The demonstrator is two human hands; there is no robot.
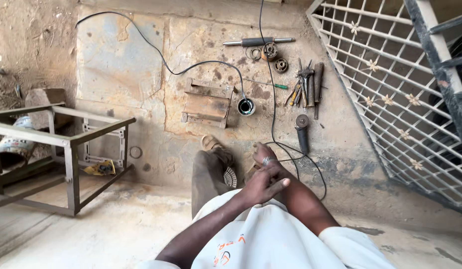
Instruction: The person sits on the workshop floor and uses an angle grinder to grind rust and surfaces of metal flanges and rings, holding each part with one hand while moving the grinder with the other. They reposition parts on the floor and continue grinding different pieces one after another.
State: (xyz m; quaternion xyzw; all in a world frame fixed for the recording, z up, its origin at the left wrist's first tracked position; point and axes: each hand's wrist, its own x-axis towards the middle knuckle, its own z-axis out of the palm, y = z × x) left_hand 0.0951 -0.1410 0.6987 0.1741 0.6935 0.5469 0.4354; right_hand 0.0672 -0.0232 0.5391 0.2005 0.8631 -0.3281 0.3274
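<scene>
My two hands are pressed together in front of my body, low in the middle of the head view. My left hand (265, 187) curls its fingers over my right hand (264, 155), which wears a silver ring. A small tan bit shows between them; I cannot tell what it is or whether it is held. My trouser leg (208, 174) and sandalled foot stretch out just left of the hands. A black angle grinder (302, 131) lies on the stone floor a little beyond my right hand, its black cable (274, 114) looping past my wrist.
A rusty metal frame (207, 103) and a small open tin (246, 106) lie ahead. Hand tools (305, 87), a rod (258, 41) and round discs (270, 51) lie farther back. A white grille (390, 89) leans at right; a steel stand (66, 144) is at left.
</scene>
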